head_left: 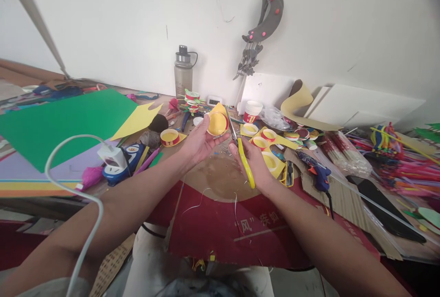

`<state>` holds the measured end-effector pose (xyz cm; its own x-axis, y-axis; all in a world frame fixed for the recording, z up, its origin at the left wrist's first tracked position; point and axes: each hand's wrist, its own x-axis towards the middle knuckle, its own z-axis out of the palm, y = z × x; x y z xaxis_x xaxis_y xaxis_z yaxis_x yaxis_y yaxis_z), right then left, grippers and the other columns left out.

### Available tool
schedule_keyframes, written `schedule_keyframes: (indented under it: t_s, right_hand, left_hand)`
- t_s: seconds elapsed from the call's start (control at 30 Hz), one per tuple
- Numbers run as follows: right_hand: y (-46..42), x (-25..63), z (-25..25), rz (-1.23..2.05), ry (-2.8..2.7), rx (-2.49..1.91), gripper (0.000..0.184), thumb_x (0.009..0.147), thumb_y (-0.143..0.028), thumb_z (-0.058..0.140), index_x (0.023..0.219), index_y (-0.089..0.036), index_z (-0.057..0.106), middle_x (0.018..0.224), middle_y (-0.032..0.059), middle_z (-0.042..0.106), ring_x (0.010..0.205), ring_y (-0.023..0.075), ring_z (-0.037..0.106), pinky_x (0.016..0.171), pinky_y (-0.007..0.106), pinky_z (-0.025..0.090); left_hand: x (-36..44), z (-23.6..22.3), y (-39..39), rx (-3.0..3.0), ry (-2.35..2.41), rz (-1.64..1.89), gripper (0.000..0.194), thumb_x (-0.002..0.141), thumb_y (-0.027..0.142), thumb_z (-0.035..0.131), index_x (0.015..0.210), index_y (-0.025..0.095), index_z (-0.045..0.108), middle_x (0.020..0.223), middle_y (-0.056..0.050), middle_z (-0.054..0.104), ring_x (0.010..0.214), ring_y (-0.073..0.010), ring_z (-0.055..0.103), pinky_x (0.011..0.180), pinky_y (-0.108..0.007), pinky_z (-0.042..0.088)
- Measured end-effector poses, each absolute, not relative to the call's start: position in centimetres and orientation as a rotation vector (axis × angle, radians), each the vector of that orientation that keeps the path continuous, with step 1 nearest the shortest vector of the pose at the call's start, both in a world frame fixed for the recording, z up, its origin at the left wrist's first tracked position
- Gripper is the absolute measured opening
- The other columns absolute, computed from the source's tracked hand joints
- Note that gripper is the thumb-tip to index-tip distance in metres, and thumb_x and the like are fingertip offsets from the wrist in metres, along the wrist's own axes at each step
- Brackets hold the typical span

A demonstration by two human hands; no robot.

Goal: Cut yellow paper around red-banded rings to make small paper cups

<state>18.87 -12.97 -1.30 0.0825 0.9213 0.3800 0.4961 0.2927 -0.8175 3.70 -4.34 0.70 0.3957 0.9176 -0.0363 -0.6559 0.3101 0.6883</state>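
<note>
My left hand (202, 140) holds a paper cup ring (217, 123) with yellow paper stuck across it, its inside turned towards me. A pointed piece of the yellow paper stands out at the top. In my right hand (252, 159) are yellow-handled scissors (244, 162), their blades pointing up beside the right edge of the yellow paper. Whether the blades touch the paper I cannot tell. Similar cup rings on yellow paper lie around: one ring (169, 137) left of my left hand, and several more, such as this ring (268, 135), beyond my right hand.
A red cardboard sheet (220, 237) covers the table's front. On the right lie a blue glue gun (319, 173), a black phone (387, 207) and colourful pipe cleaners (412, 164). Green paper (68, 125) and a power strip (123, 164) are on the left. A bottle (184, 74) stands behind.
</note>
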Motion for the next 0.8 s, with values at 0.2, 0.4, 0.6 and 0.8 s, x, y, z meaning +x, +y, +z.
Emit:
schedule_keyframes:
  t_s: [0.2, 0.4, 0.6, 0.8]
  right_hand:
    - [-13.08, 18.93, -1.35, 0.55, -1.556, -1.367, 0.044, 0.092, -0.067, 0.061, 0.083, -0.024, 0.054, 0.07, -0.0015, 0.055, 0.062, 0.0151, 0.043, 0.059, 0.03, 0.038]
    - [-13.23, 18.88, -1.58, 0.562, -1.567, -1.387, 0.045, 0.092, -0.068, 0.062, 0.083, -0.024, 0.054, 0.067, -0.0031, 0.05, 0.061, 0.014, 0.04, 0.056, 0.029, 0.036]
    - [-13.41, 18.94, -1.29, 0.567, -1.577, -1.38, 0.042, 0.095, -0.066, 0.056, 0.088, -0.025, 0.052, 0.07, -0.0045, 0.045, 0.062, 0.0146, 0.041, 0.057, 0.028, 0.037]
    - [-13.49, 19.08, -0.96, 0.526, -1.601, -1.392, 0.039, 0.096, -0.063, 0.055, 0.092, -0.024, 0.055, 0.075, -0.0023, 0.052, 0.067, 0.0159, 0.044, 0.063, 0.03, 0.04]
  left_hand:
    - [3.37, 0.86, -3.87, 0.714, 0.464, 1.107, 0.036, 0.097, 0.049, 0.07, 0.105, 0.014, 0.073, 0.1, -0.008, 0.079, 0.088, -0.017, 0.075, 0.099, -0.042, 0.063]
    - [3.16, 0.87, -3.54, 0.741, 0.51, 1.147, 0.034, 0.097, 0.047, 0.072, 0.101, 0.013, 0.072, 0.095, -0.008, 0.079, 0.083, -0.0162, 0.074, 0.093, -0.039, 0.066]
    - [3.07, 1.13, -3.79, 0.753, 0.498, 1.087, 0.025, 0.102, 0.034, 0.065, 0.098, 0.011, 0.074, 0.093, -0.01, 0.079, 0.077, -0.0155, 0.074, 0.086, -0.037, 0.067]
    - [3.01, 1.19, -3.88, 0.748, 0.467, 1.056, 0.022, 0.102, 0.031, 0.065, 0.099, 0.011, 0.074, 0.094, -0.011, 0.081, 0.078, -0.0166, 0.075, 0.089, -0.039, 0.067]
